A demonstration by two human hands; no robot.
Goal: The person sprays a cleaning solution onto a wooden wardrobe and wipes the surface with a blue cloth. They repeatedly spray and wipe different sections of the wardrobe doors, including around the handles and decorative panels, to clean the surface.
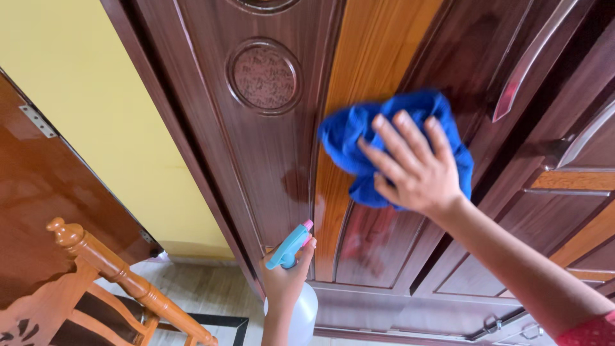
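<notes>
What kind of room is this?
Probably a room in a home, perhaps a bedroom. A tall wooden wardrobe stands by a yellow wall, with a wooden chair nearby on the tiled floor.

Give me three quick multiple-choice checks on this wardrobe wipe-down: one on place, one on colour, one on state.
1. Where is the cloth?
A. on the floor
B. pressed to the wardrobe door
C. on the chair

2. What colour is the sprayer's trigger head?
A. light blue
B. black
C. yellow

3. How is the right hand?
A. fist closed
B. fingers spread flat
C. hanging free

Answers:
1 B: the blue cloth lies against the wardrobe door.
2 A: the spray bottle in the left hand shows it.
3 B: the right hand spreads over the cloth.
</notes>
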